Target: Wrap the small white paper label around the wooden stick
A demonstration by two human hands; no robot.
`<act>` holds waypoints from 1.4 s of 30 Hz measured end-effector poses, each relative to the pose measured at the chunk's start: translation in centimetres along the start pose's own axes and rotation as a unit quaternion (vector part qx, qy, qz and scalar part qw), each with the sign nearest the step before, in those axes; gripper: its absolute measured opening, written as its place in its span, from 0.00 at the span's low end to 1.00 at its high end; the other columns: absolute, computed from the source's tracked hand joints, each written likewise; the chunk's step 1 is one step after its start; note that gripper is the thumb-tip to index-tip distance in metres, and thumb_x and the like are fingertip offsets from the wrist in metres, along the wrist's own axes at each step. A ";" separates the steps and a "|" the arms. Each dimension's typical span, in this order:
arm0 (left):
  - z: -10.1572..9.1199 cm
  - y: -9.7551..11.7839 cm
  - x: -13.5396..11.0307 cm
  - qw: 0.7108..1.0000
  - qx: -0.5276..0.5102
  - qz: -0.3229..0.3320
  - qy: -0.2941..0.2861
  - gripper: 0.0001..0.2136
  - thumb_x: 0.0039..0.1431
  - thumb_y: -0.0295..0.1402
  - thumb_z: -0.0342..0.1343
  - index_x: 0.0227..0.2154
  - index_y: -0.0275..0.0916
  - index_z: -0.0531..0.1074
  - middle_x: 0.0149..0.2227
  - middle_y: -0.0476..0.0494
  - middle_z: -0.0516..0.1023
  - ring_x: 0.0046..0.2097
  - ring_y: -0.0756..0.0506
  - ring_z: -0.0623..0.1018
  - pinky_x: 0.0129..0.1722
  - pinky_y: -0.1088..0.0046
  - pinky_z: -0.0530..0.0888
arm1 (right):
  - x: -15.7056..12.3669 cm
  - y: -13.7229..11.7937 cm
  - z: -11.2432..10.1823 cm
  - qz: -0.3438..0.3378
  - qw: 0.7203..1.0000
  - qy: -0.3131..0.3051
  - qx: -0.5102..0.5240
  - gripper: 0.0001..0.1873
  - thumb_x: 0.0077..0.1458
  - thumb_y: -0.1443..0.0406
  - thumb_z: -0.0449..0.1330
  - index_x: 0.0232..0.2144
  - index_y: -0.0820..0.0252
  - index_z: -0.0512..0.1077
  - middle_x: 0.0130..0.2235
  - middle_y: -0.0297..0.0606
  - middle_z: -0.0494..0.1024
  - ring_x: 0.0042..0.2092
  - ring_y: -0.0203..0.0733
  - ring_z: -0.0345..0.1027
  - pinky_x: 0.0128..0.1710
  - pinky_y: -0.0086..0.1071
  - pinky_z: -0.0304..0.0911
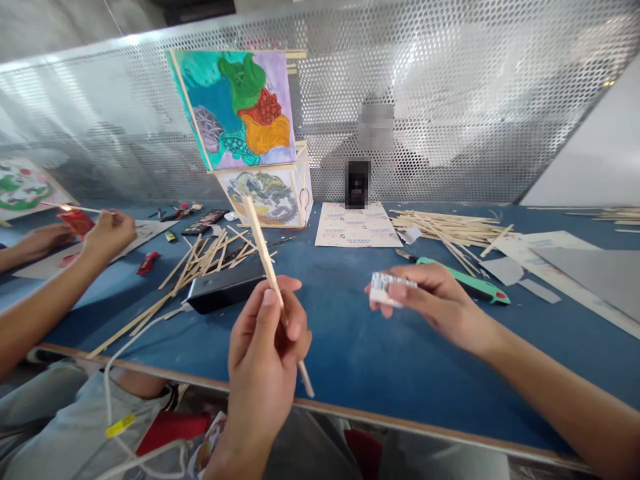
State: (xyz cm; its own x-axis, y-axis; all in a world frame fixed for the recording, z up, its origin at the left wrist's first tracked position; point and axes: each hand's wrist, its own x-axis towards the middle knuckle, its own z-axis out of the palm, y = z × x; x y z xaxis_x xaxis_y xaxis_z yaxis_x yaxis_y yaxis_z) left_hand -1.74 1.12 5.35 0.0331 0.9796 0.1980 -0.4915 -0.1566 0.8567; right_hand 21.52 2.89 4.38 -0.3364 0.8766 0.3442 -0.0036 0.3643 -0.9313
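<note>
Nearest the camera, over the front edge of the blue-topped bench (380, 360), the left hand (265, 347) pinches a long, thin pale wooden stick (265, 257) between thumb and fingers, its lower end hanging past the bench edge and its upper end tilted away towards the far side. The right hand (440, 300), a little farther in, nips a small white crumpled packet or tube (387, 290) between thumb and forefinger; what it contains cannot be read. The stick looks slender enough to snap if the pinch tightens or it is levered sideways, and its free upper end could knock the small painted-card-and-stick model (265, 193) standing towards the far edge. A black flat rectangular device (225, 290) with a white cable (135, 340) lies just beyond the left hand, beside a scatter of loose sticks (200, 267); anything squeezed from the packet could drip on it. Behind the right hand lies a green-handled cutter (470, 283), close enough to be brushed. At the bench's left edge another person's hand (107, 233) works well apart.
</note>
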 end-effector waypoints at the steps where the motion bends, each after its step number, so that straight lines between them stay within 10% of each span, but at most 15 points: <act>1: 0.1 0.5 -0.1 1.000 -0.008 -0.026 -0.010 0.08 0.71 0.37 0.56 0.43 0.41 0.78 0.24 0.56 0.61 0.21 0.57 0.53 0.18 0.86 0.55 | 0.2 0.5 -0.6 0.009 0.999 0.042 -0.016 0.17 0.67 0.56 0.62 0.29 0.58 0.80 0.31 0.38 0.79 0.36 0.40 0.71 0.40 0.34 0.61; 6: -0.1 -0.4 -1.7 0.919 -0.095 -0.327 -0.197 0.12 0.68 0.45 0.60 0.35 0.42 0.75 0.21 0.57 0.59 0.18 0.57 0.50 0.15 0.87 0.53 | 1.0 1.6 -1.7 -0.026 0.990 0.141 0.014 0.20 0.72 0.54 0.54 0.30 0.55 0.75 0.31 0.35 0.75 0.35 0.40 0.67 0.39 0.35 0.60; 9: -0.2 -2.1 -2.7 0.890 -0.077 -0.391 -0.220 0.16 0.64 0.50 0.64 0.35 0.41 0.74 0.21 0.59 0.55 0.19 0.58 0.45 0.15 0.87 0.47 | 1.0 1.2 -1.4 -0.046 0.988 0.142 0.027 0.20 0.72 0.54 0.52 0.29 0.54 0.70 0.31 0.32 0.73 0.33 0.39 0.66 0.37 0.35 0.60; 21: 0.2 -3.5 -2.0 0.928 -0.111 -0.333 -0.128 0.14 0.62 0.42 0.68 0.32 0.36 0.73 0.23 0.58 0.55 0.23 0.56 0.48 0.19 0.86 0.50 | 0.4 0.6 0.3 0.030 0.992 -0.102 -0.069 0.21 0.70 0.54 0.57 0.28 0.61 0.72 0.28 0.33 0.71 0.30 0.35 0.63 0.31 0.32 0.57; 35: 0.3 -4.0 -2.4 0.873 -0.215 -0.411 -0.152 0.20 0.61 0.43 0.70 0.27 0.40 0.64 0.21 0.62 0.48 0.19 0.58 0.38 0.12 0.86 0.43 | 1.4 1.7 -0.9 -0.003 0.997 0.072 0.026 0.18 0.71 0.56 0.56 0.30 0.58 0.68 0.30 0.30 0.66 0.26 0.31 0.56 0.27 0.30 0.51; 42: 0.0 -4.0 -3.2 0.873 -0.186 -0.422 -0.159 0.18 0.64 0.45 0.66 0.28 0.39 0.68 0.20 0.62 0.47 0.19 0.57 0.41 0.12 0.88 0.46 | 0.7 0.9 -0.8 0.027 0.999 -0.014 0.042 0.18 0.71 0.56 0.56 0.29 0.59 0.69 0.27 0.29 0.64 0.26 0.31 0.54 0.26 0.31 0.49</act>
State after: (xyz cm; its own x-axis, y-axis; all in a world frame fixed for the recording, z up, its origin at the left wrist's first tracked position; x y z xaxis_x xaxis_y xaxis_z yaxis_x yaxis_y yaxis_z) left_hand 0.14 -1.36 1.36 0.7301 0.6336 -0.2559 -0.4226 0.7130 0.5595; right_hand 22.00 4.11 3.87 -0.3648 0.8843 0.2914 -0.0636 0.2886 -0.9553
